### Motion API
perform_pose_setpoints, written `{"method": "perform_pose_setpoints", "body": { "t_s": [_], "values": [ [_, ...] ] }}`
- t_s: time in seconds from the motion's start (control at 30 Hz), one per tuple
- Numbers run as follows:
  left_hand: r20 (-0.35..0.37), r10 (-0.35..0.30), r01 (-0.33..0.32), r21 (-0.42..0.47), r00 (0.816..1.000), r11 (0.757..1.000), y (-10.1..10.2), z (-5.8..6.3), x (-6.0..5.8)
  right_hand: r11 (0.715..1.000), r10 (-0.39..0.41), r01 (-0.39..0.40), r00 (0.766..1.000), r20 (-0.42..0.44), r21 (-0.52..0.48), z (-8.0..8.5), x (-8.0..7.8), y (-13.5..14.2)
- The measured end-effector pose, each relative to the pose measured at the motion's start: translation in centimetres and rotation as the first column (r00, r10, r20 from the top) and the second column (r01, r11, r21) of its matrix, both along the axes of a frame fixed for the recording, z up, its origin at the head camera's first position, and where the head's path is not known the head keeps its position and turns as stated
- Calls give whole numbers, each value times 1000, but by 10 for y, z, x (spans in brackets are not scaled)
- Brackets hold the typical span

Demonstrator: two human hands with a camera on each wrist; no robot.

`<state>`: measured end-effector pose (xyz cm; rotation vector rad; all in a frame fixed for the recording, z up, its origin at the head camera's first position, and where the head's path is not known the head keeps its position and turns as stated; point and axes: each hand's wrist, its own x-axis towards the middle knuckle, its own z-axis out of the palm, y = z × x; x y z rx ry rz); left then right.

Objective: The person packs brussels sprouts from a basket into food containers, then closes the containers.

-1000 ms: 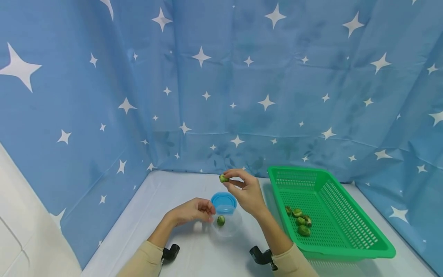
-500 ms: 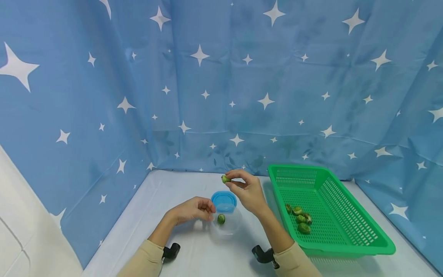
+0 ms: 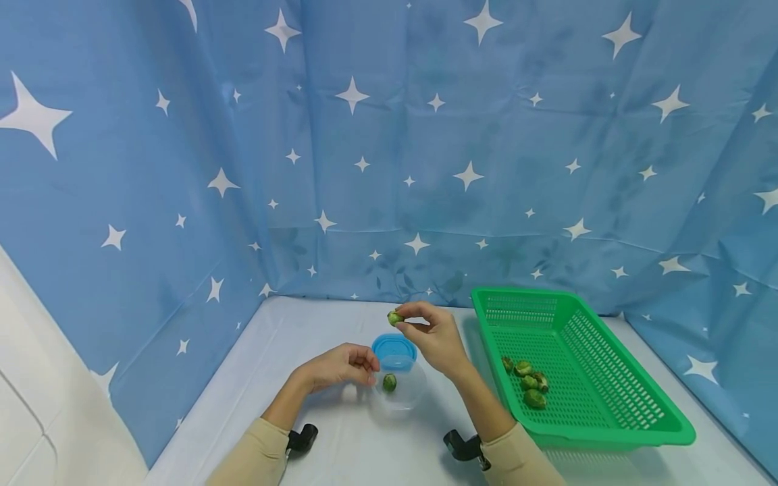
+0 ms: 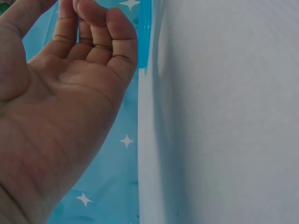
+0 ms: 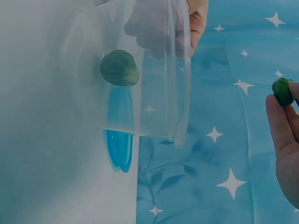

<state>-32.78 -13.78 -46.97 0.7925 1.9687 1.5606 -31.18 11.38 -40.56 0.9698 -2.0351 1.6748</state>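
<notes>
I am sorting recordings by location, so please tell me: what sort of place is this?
Perhaps an indoor tabletop recording corner; the wider room is not shown. A blue star-patterned curtain hangs behind a white table, which bears a green basket with what look like Brussels sprouts.

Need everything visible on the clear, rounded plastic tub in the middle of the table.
Clear, rounded plastic tub: thin, see-through, slightly cloudy walls and a thicker rim. It's uncovered, mouth up, and appears to stand on the white table. One green Brussels sprout is inside. The person's left hand is at its left edge, though a firm grip can't be confirmed. The blue plastic lid lies just behind, partly visible through the wall; contact unclear.
</notes>
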Motion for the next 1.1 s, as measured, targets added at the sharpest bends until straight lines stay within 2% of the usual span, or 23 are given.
{"method": "perform_pose_setpoints", "body": {
  "t_s": [0.27,0.57,0.87,1.1],
  "values": [
    [6,6,-6,-5,1000,1000,1,0,-1,997,-37,31,996,82,76,20,21,-6],
    [-5,2,-2,-7,1000,1000,1,-1,-2,980,-21,-15,984,176,199,-5,-1,-3],
    [-4,11,-11,-8,1000,1000,0,-2,-2,950,32,-99,974,225,296,-11,-4,1],
    [8,19,-19,-8,1000,1000,-1,-2,-1,925,23,-108,973,230,364,-13,-6,1]
  ]
}}
